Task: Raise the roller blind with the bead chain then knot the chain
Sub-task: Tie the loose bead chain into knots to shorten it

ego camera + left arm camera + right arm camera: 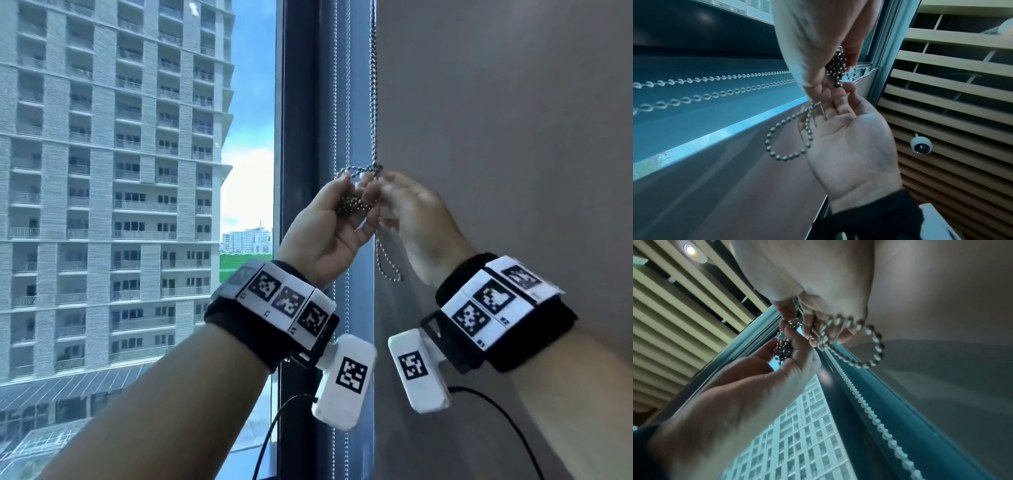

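Observation:
The metal bead chain (373, 102) hangs down along the dark window frame (301, 137). My left hand (356, 197) is raised with its palm toward me, and its curled fingers cup a gathered bunch of the beads (349, 207). A small arc of chain (359, 170) stands up just above both hands. Close to the right, my right hand (387, 200) pinches the chain at the fingertips, and a short loop (388, 269) dangles below it. In the left wrist view the bunch (836, 68) sits between thumb and fingers. The loop (873, 350) drapes over my right fingers (818, 331).
A second pair of bead strands (342, 85) runs down the frame behind the hands. The uncovered glass (137, 171) on the left shows a tall building outside. A plain grey surface (496, 137) fills the right side. A slatted ceiling (951, 81) with a small camera (920, 145) is overhead.

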